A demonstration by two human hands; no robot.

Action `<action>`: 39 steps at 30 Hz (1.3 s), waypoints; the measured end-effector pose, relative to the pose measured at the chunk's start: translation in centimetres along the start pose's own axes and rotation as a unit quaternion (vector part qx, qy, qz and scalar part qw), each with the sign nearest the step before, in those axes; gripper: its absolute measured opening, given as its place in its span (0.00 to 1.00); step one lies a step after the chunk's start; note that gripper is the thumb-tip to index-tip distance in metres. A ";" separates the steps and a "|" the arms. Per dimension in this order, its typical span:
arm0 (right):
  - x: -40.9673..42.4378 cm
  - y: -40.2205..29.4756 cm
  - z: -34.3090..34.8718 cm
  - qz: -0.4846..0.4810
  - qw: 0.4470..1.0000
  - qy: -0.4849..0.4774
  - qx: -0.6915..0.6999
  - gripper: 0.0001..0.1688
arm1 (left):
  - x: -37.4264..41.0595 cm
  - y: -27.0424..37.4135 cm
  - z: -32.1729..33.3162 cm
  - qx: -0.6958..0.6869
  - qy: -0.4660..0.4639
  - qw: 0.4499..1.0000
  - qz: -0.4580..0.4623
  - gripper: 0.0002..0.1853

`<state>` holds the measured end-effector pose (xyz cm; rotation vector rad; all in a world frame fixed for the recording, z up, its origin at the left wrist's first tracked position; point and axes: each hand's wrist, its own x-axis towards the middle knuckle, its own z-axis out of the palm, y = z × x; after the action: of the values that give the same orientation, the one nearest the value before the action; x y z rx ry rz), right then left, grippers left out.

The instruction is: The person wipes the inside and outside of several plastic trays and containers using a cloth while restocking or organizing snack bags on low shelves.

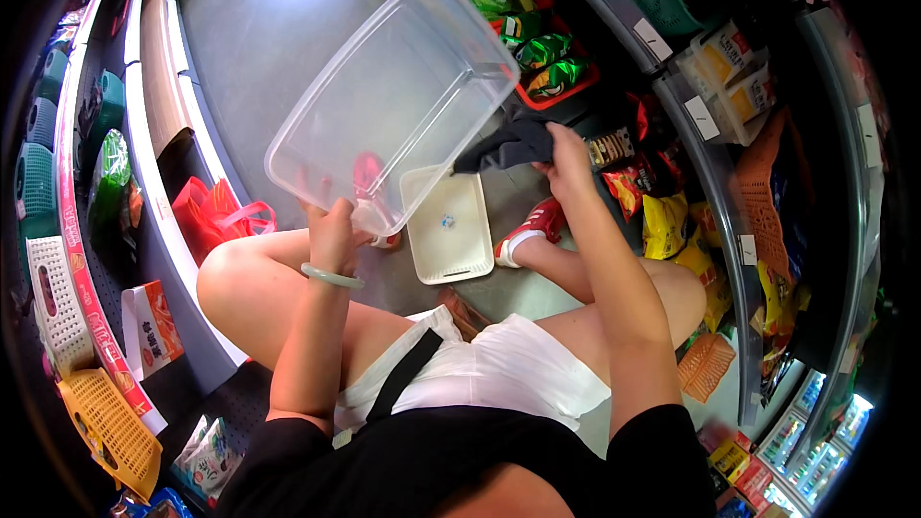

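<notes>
My left hand (331, 234) grips the near rim of a clear plastic bin (388, 97), which is tilted above the floor with its open side facing up towards me; nothing shows inside it. Some fingers are seen blurred through its wall. A dark grey cloth (507, 146) hangs bunched from my right hand (568, 158), beside the bin's right edge. Below them, a shallow white plastic basket (452, 230) lies on the floor between my feet, with a small blue mark or scrap on its bottom.
Store shelves curve along both sides. At right are red baskets (593, 79) of green snack bags, yellow bags (663, 224) and an orange basket (706, 367). A red bag (216, 212) lies at the left shelf, near my knee. Red shoes (536, 223) flank the white basket.
</notes>
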<state>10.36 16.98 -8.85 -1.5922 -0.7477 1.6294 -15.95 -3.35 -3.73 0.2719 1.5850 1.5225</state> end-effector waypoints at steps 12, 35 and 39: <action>-7.3 -7.2 -0.2 0.083 0.873 -0.276 0.393 0.24 | -1.4 -0.8 0.9 -0.038 -0.012 0.984 -0.176 0.35; -10.3 5.6 7.2 -0.505 0.697 -0.292 -0.417 0.24 | -5.9 -2.8 4.5 0.088 -0.178 0.959 -0.203 0.33; -9.6 5.1 5.1 -0.414 0.647 -0.426 -0.478 0.18 | -4.5 -3.5 3.8 0.038 -0.149 0.981 -0.117 0.34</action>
<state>4.44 6.64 -7.24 -0.5494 -2.7007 1.1495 -9.26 -4.63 -4.24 0.3289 1.3838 1.1829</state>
